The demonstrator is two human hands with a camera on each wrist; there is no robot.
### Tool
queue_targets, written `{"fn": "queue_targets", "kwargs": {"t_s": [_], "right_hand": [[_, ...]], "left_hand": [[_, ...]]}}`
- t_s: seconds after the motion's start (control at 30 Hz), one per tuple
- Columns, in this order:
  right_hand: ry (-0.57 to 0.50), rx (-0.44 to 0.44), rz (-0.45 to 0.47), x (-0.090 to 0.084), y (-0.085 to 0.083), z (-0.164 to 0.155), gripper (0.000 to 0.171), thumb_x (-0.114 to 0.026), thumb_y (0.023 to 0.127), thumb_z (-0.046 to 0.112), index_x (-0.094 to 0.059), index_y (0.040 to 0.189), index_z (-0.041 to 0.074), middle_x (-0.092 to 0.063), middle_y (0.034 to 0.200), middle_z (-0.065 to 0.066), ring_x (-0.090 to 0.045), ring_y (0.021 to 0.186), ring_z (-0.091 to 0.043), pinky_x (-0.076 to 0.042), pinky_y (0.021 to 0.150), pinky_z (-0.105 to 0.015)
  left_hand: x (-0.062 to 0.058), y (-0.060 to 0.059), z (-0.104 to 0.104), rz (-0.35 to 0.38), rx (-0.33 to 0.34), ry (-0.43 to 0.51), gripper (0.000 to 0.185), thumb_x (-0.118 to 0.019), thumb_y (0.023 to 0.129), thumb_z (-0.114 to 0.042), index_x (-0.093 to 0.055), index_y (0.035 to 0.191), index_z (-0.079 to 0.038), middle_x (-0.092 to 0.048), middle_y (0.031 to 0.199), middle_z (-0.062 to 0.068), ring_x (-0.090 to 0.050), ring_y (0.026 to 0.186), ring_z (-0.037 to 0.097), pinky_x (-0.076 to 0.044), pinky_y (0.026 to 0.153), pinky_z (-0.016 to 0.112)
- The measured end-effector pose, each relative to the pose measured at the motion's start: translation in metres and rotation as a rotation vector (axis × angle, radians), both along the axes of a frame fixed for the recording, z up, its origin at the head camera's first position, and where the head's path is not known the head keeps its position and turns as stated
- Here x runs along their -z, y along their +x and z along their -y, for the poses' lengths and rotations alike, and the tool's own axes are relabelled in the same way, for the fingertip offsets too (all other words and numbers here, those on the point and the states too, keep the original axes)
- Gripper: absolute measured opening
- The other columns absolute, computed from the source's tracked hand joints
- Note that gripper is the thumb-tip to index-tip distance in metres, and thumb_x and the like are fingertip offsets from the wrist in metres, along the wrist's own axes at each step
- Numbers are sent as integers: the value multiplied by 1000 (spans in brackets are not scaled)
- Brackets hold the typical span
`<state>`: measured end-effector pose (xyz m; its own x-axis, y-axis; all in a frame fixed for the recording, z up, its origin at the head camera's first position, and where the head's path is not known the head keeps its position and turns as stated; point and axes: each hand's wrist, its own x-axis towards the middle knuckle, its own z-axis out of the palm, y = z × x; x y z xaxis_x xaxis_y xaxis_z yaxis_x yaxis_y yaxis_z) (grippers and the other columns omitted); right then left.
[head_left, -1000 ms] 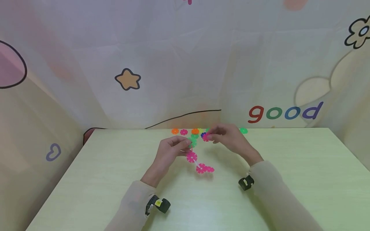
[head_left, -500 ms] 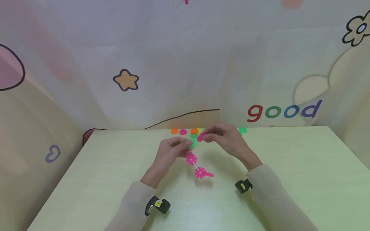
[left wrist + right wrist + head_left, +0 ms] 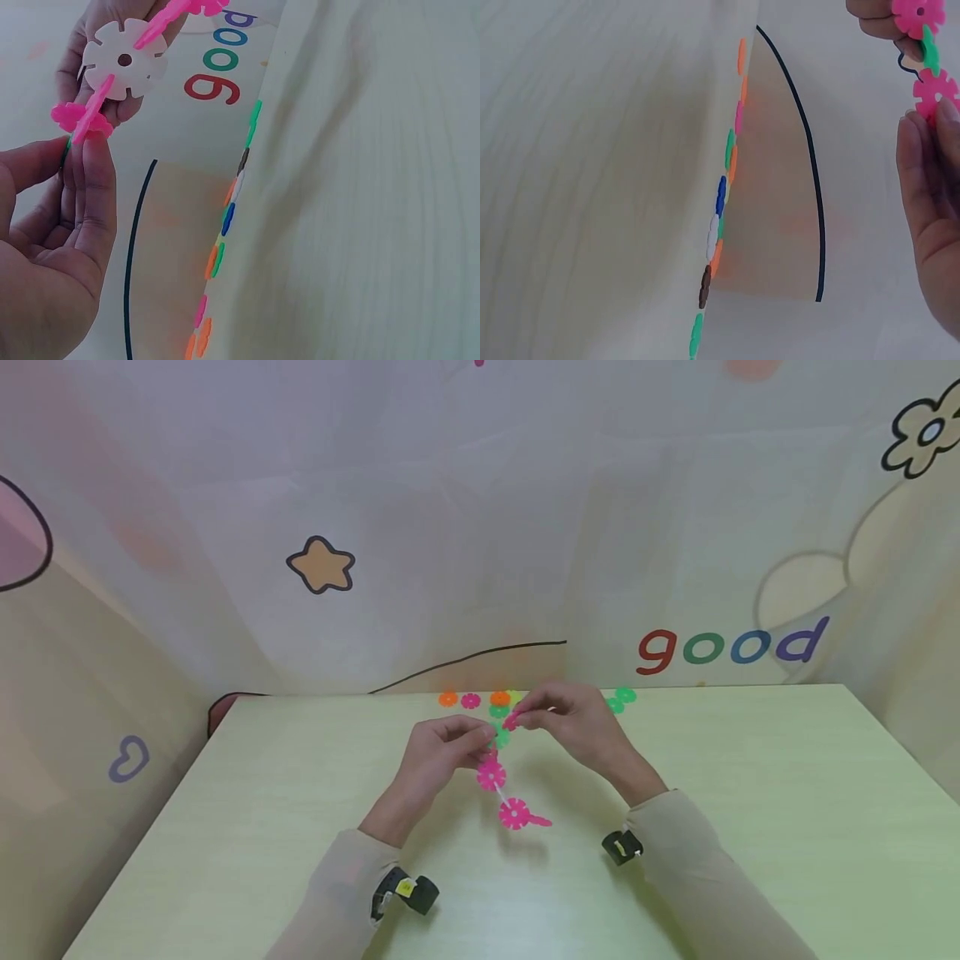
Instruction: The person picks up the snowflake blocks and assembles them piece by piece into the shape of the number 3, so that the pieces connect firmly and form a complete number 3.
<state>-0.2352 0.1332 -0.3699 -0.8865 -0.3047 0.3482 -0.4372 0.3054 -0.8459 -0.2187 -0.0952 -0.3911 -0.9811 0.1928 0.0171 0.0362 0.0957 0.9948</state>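
Chain of slotted plastic snowflake discs [image 3: 501, 793] – pink, white and green – hangs in the air above the pale green bench [image 3: 750, 793], its long axis running down and slightly right from the top end. Left hand [image 3: 438, 756] pinches that top end, fingers curled round a green disc. Right hand [image 3: 570, 722] sits just beside it, up and to the right, pinching a single pink plastic disc [image 3: 512, 721] edge-on, nearly touching the chain top. Loose coloured discs [image 3: 480, 700] lie in a row along the bench's far edge, behind both hands, w/ the cartoon-print backdrop [image 3: 727, 646] beyond.
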Motion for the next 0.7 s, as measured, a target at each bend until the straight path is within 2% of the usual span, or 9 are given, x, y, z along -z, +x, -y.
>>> {"fn": "queue_targets", "kwargs": {"t_s": [0.27, 0.7], "right_hand": [[-51, 32, -31, 4, 4, 10, 9, -80, 92, -3, -80, 93, 6, -78, 91, -6, -75, 86, -21, -61, 79, -30], [-50, 78, 16, 11, 7, 17, 7, -81, 92, 1, -80, 95, 8, -78, 90, -4, -76, 81, -21, -60, 81, -40]], "left_hand": [[-1, -2, 3, 1, 12, 22, 18, -75, 101, -14, -78, 113, -1, -76, 94, 9, -73, 83, 20, -63, 82, 29], [-1, -4, 6, 16, -5, 1, 18, -75, 101, -15, -78, 112, -1, -75, 91, 9, -71, 80, 20, -62, 80, 28]]}}
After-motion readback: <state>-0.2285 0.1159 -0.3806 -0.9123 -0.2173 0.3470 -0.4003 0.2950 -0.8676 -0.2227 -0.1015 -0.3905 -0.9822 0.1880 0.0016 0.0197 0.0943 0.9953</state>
